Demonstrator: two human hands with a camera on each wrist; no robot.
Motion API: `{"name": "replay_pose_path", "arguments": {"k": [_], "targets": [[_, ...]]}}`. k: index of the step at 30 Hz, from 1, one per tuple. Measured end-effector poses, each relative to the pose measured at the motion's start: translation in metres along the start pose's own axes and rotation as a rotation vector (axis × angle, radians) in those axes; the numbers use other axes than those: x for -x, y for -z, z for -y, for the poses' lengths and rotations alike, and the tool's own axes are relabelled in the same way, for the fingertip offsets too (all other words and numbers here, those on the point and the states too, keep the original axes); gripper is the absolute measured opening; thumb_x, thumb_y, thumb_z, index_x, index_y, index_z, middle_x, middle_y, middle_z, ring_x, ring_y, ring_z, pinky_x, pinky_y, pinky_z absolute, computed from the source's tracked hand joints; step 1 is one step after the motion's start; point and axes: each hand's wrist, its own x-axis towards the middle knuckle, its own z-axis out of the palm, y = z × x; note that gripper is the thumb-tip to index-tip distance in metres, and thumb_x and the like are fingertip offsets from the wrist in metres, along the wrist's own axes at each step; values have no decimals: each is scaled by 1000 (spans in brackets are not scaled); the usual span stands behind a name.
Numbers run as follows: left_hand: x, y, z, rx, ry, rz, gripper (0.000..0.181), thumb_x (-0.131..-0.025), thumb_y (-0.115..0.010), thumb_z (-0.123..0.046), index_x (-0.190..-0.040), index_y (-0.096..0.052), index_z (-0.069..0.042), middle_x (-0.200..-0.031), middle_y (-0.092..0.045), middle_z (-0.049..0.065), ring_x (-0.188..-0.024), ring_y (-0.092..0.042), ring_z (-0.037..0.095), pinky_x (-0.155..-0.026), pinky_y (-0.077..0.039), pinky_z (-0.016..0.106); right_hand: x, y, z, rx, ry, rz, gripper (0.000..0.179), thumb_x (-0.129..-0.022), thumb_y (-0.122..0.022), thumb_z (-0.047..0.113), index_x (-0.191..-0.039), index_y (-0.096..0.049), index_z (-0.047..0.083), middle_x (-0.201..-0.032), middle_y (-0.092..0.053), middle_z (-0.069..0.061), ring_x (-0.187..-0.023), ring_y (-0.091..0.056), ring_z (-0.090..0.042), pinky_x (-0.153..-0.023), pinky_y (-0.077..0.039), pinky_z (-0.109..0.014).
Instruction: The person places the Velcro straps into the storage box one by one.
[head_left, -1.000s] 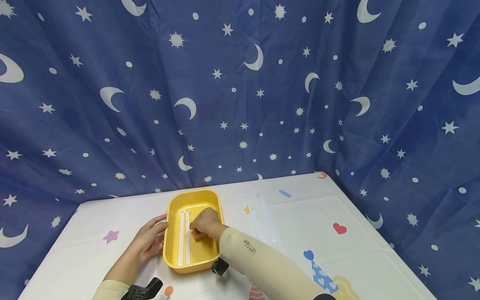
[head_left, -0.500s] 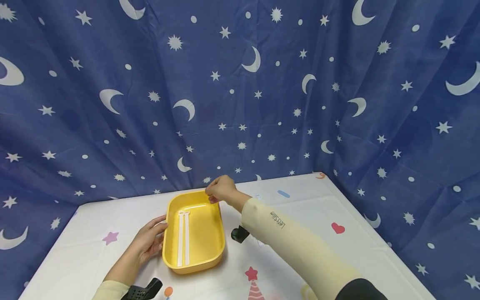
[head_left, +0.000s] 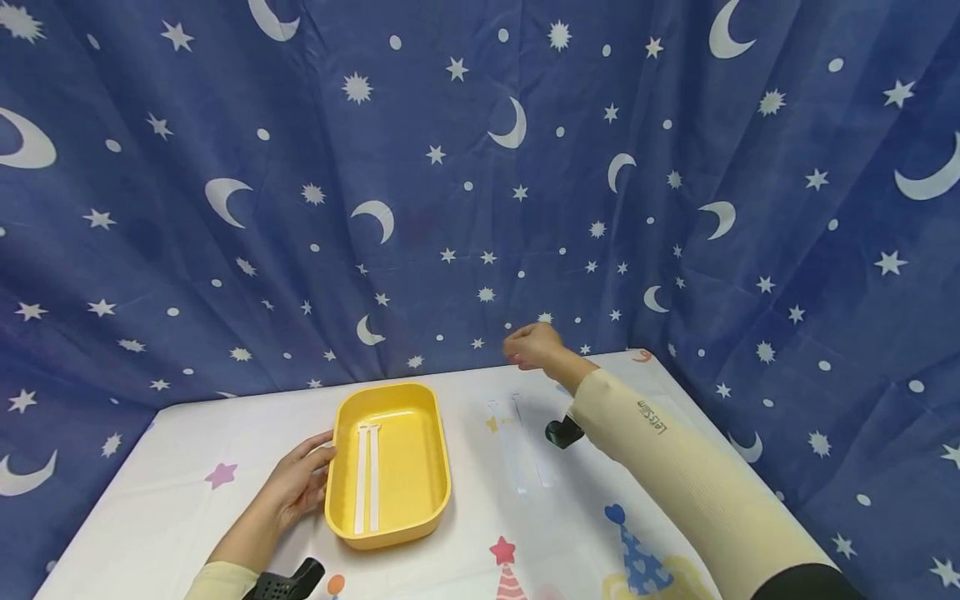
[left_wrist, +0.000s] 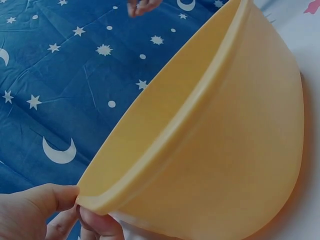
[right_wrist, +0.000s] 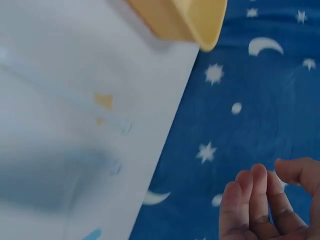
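My left hand (head_left: 300, 479) holds the left rim of a yellow plastic tub (head_left: 412, 475). In the left wrist view, thumb and fingers (left_wrist: 100, 222) pinch that rim at one corner. Two long, thin white strips with T-shaped ends (head_left: 374, 479) lie side by side on the left of the tub's floor. My right hand (head_left: 534, 346) hangs above the table's back edge, its fingers loosely bent and nothing in them, as the right wrist view shows. Below it, two pale, see-through-looking strips (head_left: 531, 437) lie on the tablecloth, right of the tub.
A white tablecloth (head_left: 585, 517) with printed hearts, stars and party hats covers the table. Behind it and along the right side hangs a blue curtain (head_left: 450, 208) with moons and stars. Black wrist cameras (head_left: 564, 432) sit on both forearms.
My right hand has risen out of the tub, passed over its back right corner and moved right above the loose strips. The left hand stays at the rim.
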Motion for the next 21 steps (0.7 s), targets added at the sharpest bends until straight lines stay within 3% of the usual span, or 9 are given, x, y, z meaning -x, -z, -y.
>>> {"name": "replay_pose_path", "arguments": {"k": [10,21], "targets": [[1,-1,0,11,-33,2,58,-102,-50,-16,-154,-25,-8,-113,-57,3,-84,-65,7,-76,-60,25,-2,24,-44,29,-50,-43,28,-93,-64,13,-115,-66,-5,-119,-66,-21,-98,-68,-28,-81,-60,-30],[3,-2,1,-2,-29,-8,57,-102,-49,-15,-153,-27,-8,-113,-58,5,-82,-65,7,-71,-60,23,-5,12,-93,55,-86,-128,24,-89,-69,15,-106,-70,-2,-99,-70,-16,-74,-64,-16,-68,-59,-25]]}}
